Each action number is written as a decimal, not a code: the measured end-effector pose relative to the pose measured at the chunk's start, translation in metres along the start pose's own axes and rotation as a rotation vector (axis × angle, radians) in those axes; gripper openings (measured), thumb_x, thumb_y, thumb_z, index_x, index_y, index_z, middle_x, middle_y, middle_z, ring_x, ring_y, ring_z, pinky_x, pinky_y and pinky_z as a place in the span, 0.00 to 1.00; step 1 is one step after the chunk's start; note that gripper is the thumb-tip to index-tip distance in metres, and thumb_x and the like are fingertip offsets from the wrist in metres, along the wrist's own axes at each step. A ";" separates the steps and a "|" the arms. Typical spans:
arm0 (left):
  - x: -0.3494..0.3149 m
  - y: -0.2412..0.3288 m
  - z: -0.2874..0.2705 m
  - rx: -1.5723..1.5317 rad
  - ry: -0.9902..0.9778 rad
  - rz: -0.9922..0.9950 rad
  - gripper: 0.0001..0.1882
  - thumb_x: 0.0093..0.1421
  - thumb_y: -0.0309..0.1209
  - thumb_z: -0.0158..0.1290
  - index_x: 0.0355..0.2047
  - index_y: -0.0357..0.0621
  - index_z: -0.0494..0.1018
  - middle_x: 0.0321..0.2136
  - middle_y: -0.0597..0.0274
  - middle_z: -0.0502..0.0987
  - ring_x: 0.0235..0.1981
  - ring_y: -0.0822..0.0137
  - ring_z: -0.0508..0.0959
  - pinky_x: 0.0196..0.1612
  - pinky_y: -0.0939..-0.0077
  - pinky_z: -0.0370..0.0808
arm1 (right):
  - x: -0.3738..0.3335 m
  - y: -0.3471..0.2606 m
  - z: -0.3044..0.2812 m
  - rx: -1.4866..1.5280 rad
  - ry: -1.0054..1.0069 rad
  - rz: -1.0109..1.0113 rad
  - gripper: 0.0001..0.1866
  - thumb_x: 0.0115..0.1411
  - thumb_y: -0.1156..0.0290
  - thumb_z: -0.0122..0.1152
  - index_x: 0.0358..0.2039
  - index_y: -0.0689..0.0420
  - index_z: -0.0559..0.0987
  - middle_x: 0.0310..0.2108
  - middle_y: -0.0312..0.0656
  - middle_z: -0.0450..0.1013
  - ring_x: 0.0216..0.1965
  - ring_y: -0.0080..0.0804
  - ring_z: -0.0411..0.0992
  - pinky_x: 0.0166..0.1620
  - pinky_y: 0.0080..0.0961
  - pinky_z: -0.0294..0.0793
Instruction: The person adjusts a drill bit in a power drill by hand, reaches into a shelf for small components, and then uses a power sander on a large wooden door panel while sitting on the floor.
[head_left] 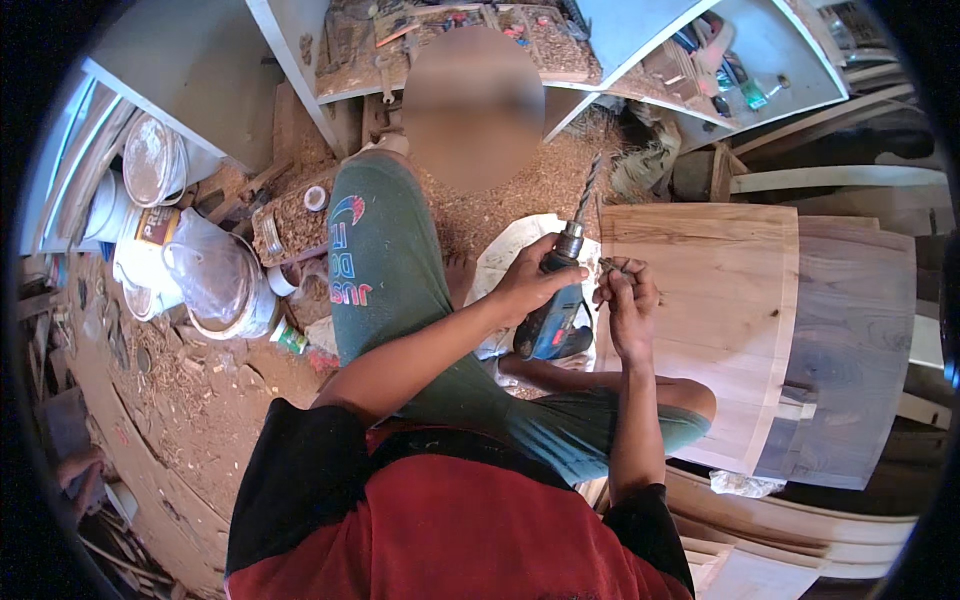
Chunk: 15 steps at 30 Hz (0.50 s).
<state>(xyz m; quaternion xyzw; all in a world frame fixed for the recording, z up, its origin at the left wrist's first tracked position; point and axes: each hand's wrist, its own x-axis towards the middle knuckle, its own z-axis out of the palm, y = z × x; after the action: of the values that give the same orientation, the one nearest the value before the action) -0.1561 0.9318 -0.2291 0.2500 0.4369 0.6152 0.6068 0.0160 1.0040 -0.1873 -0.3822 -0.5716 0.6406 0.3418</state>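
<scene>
My left hand (527, 282) is wrapped round the front body of a blue and black power drill (548, 328), just behind its chuck (569, 240). A long spiral drill bit (588, 192) sits in the chuck and points away from me. Close by on the right, my right hand (630, 298) has its fingers closed in a pinch on a small dark piece (608, 265), too small to name. The drill is held above my crossed legs, over a whitish cloth (500, 262). Part of its grip is hidden.
Wooden panels (700, 300) lie stacked at the right. Tubs and buckets (225, 290), some plastic-wrapped, stand at the left. Wood shavings cover the floor (250, 365). A shelf frame (455, 92) holding tools and a green bottle (755, 93) spans the far side; a round blur hides part.
</scene>
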 end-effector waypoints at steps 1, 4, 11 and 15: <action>-0.003 0.002 0.001 0.038 0.030 0.039 0.24 0.56 0.37 0.67 0.49 0.44 0.72 0.33 0.65 0.76 0.34 0.73 0.74 0.39 0.73 0.74 | 0.001 -0.003 0.004 0.012 -0.002 -0.031 0.07 0.70 0.74 0.56 0.45 0.60 0.70 0.32 0.38 0.73 0.31 0.21 0.71 0.36 0.22 0.76; -0.008 0.009 0.004 0.102 -0.038 0.009 0.25 0.57 0.36 0.67 0.52 0.45 0.71 0.37 0.68 0.74 0.39 0.73 0.73 0.42 0.73 0.74 | 0.007 -0.008 0.013 -0.119 0.031 -0.083 0.05 0.70 0.76 0.53 0.44 0.60 0.69 0.32 0.39 0.73 0.30 0.21 0.68 0.35 0.22 0.73; -0.014 0.003 0.004 0.227 -0.061 0.051 0.28 0.57 0.39 0.67 0.54 0.43 0.70 0.39 0.65 0.75 0.41 0.71 0.73 0.46 0.72 0.72 | 0.006 -0.001 0.007 -0.356 0.012 -0.200 0.05 0.69 0.75 0.56 0.42 0.62 0.71 0.32 0.43 0.77 0.33 0.25 0.75 0.36 0.25 0.75; -0.014 -0.002 0.002 0.292 -0.043 0.077 0.29 0.57 0.40 0.67 0.54 0.43 0.70 0.39 0.64 0.76 0.42 0.70 0.73 0.48 0.72 0.72 | 0.000 -0.017 0.011 -0.625 0.002 -0.180 0.05 0.68 0.75 0.57 0.40 0.63 0.73 0.32 0.50 0.79 0.33 0.34 0.79 0.36 0.32 0.76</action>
<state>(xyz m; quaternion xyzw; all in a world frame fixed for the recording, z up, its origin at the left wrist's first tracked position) -0.1515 0.9187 -0.2270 0.3654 0.4987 0.5622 0.5493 0.0061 1.0004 -0.1701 -0.4171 -0.7717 0.4011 0.2639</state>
